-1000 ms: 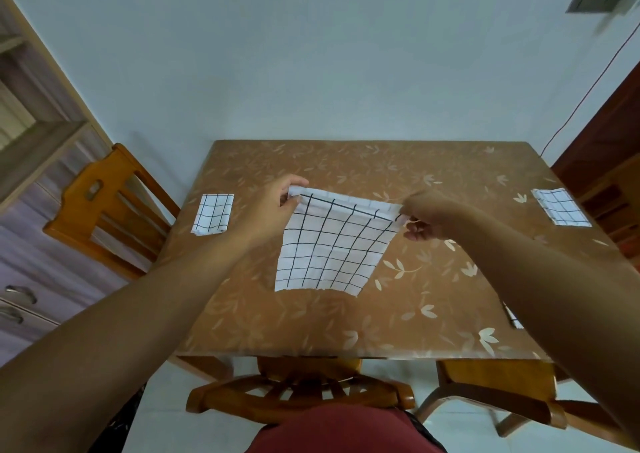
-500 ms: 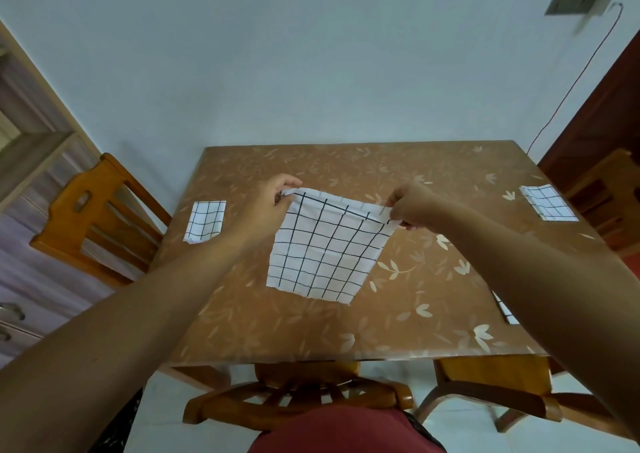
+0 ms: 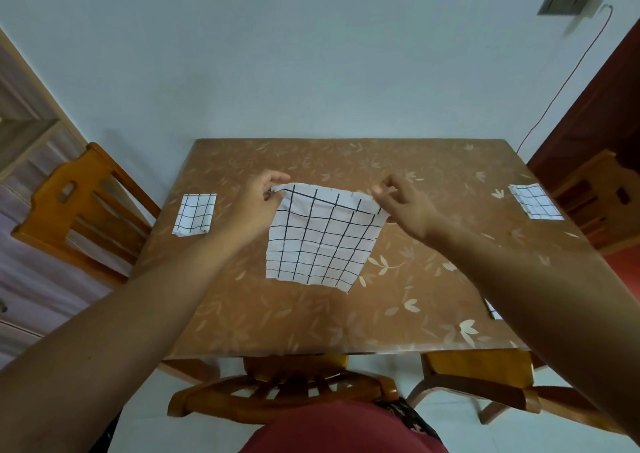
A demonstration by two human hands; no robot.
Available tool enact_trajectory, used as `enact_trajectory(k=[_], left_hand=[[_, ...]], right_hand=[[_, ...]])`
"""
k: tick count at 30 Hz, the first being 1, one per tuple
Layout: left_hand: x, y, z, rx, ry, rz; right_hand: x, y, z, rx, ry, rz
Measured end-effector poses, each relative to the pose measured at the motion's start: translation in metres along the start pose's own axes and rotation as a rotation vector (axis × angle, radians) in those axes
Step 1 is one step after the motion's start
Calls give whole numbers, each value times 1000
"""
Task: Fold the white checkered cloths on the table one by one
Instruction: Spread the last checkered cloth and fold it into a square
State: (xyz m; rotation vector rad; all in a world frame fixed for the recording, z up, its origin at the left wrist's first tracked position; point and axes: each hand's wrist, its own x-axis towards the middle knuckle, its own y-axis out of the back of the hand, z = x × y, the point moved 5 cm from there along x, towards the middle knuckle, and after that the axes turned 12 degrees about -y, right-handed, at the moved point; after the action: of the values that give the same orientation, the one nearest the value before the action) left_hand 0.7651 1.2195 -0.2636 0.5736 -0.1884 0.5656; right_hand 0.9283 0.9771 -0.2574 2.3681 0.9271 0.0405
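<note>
1. Both forearms are bare from the elbow down; no sleeves, watch or bracelets show.
2. The left hand point(image 3: 254, 198) and right hand point(image 3: 403, 207) wear no gloves, and no rings can be made out.
3. A dark red garment point(image 3: 343, 430) covers the torso at the lower edge.
4. Beside it, dark fabric with a small pale print point(image 3: 407, 418) shows.

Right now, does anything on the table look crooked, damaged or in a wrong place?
Nothing stands out. The large white checkered cloth is held by both hands at its far corners, and its near edge lies slightly slanted on the brown leaf-patterned table.
</note>
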Motion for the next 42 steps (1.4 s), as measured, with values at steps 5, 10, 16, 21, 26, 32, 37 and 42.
enact_trajectory(k=[5, 10, 16, 21, 26, 32, 37, 42], left_hand=[[3, 0, 7, -15, 47, 82], [6, -3, 20, 20, 104, 156], [8, -26, 41, 48, 131, 195], [1, -45, 49, 61, 172, 218], [-6, -58, 58, 31, 221, 286], [-21, -64, 69, 78, 252, 324], [-31, -64, 87, 153, 255, 332], [-43, -65, 84, 185, 319, 290]], right_hand=[[-1, 1, 8, -338, 202, 122], [8, 19, 12, -325, 219, 145], [23, 43, 30, -469, 309, 44], [32, 61, 48, -520, 322, -21], [35, 53, 50, -504, 361, -190], [48, 53, 59, -608, 439, -220], [58, 53, 61, -316, 204, -332], [65, 60, 58, 212, 24, -350]])
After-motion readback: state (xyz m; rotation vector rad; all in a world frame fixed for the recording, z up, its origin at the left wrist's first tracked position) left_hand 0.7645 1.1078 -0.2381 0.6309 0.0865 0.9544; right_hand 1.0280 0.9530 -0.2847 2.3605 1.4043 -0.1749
